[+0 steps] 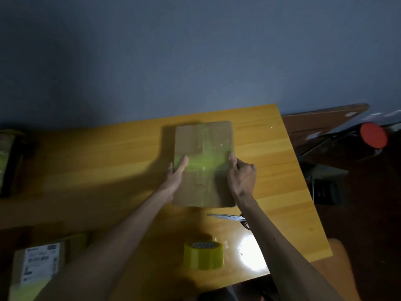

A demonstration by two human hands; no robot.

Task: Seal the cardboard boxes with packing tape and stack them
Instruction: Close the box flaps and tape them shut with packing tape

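Note:
A flat brown cardboard box [195, 140] lies in the middle of the wooden table [108, 161], with yellow-green tape crossing its top lengthwise and crosswise. My left hand [176, 172] grips its left edge, thumb on top. At the right edge my right hand [242, 173] holds the box with fingers curled over the side. A roll of yellow packing tape [204, 255] stands on the table near me. Scissors [230, 218] lie just below the box, partly hidden by my right forearm.
A taped box with a white shipping label [39, 263] sits at the lower left. Another taped box [8, 161] stands at the far left edge. To the right, beyond the table edge, are dark furniture and a red round object [373, 135]. A blue-grey wall is behind.

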